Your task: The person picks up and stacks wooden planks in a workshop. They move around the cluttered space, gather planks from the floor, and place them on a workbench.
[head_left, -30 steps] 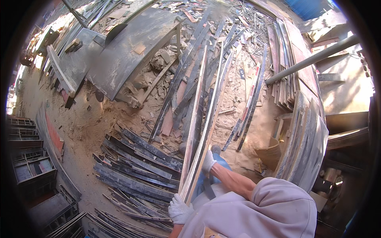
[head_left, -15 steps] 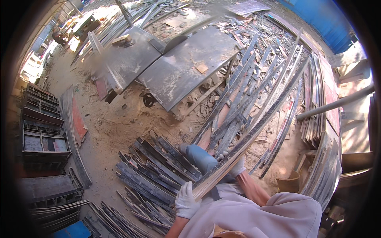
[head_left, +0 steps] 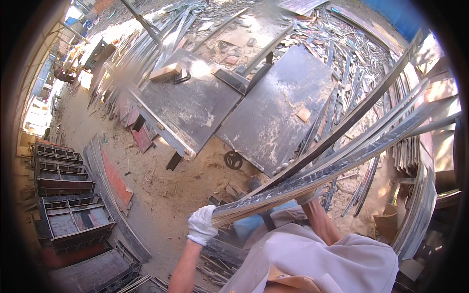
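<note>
A bundle of long plywood strips (head_left: 337,169) with dark faces lies across my front, its near end at the left and its far end rising to the upper right. My left hand (head_left: 202,225), in a white knit glove, is closed around the near end. Farther along, my gloved right hand (head_left: 307,197) grips the bundle from below; its fingertips show over the far side, and the palm is mostly hidden. One dark strip (head_left: 361,113) has spread apart from the others toward the far end. More strips (head_left: 220,244) lie on the ground beneath the bundle.
Beyond the bundle stands a dusty metal worktable (head_left: 281,112) with a handwheel (head_left: 233,159), a wood block (head_left: 165,72) and a small offcut (head_left: 303,115) on top. Dark framed panels (head_left: 78,219) line the left. Scrap strips litter the far ground; a grey pole (head_left: 435,125) juts in at right.
Both hands have raised the bundle off the strip pile toward the worktable. My left hand has moved up and left. The strips have fanned apart at the far end, and my view has shifted.
</note>
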Available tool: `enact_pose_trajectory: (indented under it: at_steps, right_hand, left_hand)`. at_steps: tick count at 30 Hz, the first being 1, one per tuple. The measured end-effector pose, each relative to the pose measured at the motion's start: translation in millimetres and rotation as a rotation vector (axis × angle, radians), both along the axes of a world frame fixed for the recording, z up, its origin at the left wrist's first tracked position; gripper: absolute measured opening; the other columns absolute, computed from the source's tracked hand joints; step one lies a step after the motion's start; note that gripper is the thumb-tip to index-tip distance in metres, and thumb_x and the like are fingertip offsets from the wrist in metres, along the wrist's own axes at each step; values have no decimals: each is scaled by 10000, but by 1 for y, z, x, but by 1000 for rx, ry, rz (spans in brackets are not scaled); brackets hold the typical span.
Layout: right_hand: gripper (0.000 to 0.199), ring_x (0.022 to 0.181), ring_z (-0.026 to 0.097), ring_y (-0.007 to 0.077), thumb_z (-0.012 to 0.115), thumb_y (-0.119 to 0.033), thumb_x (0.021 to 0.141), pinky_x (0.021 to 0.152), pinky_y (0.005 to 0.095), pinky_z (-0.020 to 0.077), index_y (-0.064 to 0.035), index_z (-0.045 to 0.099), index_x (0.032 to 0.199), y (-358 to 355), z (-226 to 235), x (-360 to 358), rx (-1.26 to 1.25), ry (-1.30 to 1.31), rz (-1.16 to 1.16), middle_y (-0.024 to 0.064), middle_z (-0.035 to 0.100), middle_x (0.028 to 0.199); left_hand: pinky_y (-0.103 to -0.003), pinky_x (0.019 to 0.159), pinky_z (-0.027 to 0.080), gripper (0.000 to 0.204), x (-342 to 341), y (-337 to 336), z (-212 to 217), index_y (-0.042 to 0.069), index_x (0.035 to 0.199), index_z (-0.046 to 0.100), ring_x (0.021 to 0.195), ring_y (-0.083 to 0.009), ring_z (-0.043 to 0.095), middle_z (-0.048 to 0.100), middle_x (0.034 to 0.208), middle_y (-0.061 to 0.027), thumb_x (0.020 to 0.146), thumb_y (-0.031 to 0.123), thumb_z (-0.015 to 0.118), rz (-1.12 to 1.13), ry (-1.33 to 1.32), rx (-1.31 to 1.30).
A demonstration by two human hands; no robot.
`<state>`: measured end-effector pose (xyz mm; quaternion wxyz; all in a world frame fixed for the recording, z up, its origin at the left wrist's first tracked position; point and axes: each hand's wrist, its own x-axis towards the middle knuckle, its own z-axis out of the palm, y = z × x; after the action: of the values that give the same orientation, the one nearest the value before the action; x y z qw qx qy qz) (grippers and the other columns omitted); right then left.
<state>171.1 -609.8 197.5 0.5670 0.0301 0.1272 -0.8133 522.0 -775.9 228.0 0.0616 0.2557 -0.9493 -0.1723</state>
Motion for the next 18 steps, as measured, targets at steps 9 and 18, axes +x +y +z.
enact_pose_trajectory:
  at_steps: [9, 18]
  right_hand:
    - [469, 896, 552, 247, 442, -515, 1061, 1167, 505, 335, -133, 599, 840, -200, -59, 89, -233, -415, -331, 47, 566, 811]
    - [285, 1027, 564, 250, 421, -361, 1065, 1226, 494, 378, -118, 542, 978, -433, -138, 159, -789, -1148, -427, 91, 557, 1004]
  left_hand:
    - [-442, 938, 534, 636, 10, -284, 62, 109, 1264, 578, 1084, -348, 652, 662, 1157, -140, 650, 129, 744, -248, -294, -68]
    - [-457, 823, 540, 525, -31, -601, 10, 104, 1148, 624, 962, -351, 662, 663, 1029, -135, 643, 132, 766, -597, -268, -143]
